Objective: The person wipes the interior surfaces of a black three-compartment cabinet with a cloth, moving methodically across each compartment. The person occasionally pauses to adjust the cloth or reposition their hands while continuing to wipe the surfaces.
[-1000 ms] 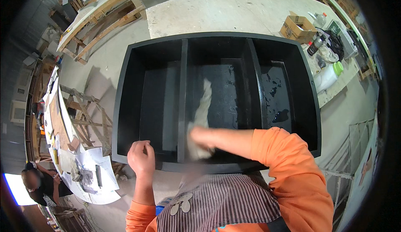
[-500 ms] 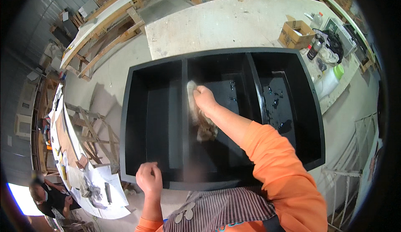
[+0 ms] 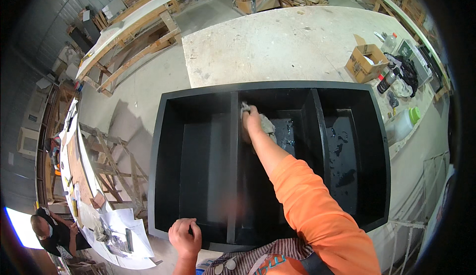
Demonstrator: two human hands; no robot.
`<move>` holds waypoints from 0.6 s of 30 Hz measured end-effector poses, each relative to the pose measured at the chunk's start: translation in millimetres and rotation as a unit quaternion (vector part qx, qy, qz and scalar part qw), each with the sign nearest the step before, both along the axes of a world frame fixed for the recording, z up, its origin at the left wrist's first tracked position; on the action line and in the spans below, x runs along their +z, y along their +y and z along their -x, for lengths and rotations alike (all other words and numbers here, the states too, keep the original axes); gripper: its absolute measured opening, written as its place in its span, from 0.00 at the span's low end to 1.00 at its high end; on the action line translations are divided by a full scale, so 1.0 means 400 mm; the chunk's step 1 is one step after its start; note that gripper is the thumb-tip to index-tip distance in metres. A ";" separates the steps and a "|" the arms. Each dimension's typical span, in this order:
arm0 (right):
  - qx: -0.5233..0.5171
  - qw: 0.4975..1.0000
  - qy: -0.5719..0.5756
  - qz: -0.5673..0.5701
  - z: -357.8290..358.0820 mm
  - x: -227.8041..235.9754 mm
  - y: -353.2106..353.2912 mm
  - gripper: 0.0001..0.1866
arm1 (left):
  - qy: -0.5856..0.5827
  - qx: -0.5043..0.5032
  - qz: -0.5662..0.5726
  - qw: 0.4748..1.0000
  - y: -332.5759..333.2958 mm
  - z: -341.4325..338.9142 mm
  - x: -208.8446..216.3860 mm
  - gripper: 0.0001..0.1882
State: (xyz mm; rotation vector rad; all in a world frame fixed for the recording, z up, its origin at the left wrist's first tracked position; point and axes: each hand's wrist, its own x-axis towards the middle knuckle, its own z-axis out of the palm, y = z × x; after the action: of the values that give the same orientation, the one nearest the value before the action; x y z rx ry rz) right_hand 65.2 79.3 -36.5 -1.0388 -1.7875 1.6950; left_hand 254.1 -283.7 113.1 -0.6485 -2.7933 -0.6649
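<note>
A pale, crumpled cloth (image 3: pixel 268 126) is clamped in the fingers of the right hand (image 3: pixel 252 120), inside the middle compartment of a black box (image 3: pixel 277 84). Wet spots (image 3: pixel 288 137) shine just right of those fingers. Nearer and to their left, the left hand (image 3: pixel 185 238) curls by the box's near rim; I cannot tell whether its fingers grip. Beyond both stretches a pale bench (image 3: pixel 238 49).

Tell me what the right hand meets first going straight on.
The right hand would probably meet the middle compartment's far wall, near its left divider, though depth is hard to judge here.
</note>
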 end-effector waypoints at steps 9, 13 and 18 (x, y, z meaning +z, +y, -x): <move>0.143 0.979 -0.147 0.007 -0.023 -0.090 0.028 0.24 | 0.018 0.006 -0.016 1.000 -0.005 0.001 -0.005 0.02; 0.233 0.951 -0.150 0.135 -0.051 -0.262 0.000 0.29 | 0.030 0.003 -0.037 0.999 -0.005 0.001 -0.006 0.02; 0.294 0.917 -0.259 -0.080 -0.194 -0.230 -0.078 0.20 | 0.041 0.007 -0.053 0.998 -0.005 0.002 -0.012 0.03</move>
State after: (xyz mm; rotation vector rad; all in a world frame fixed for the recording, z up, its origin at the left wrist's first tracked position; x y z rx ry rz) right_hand 142.7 48.1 -128.5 -0.9992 -2.7565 1.6319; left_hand 253.1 -285.7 108.1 -0.6205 -2.6656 -0.7600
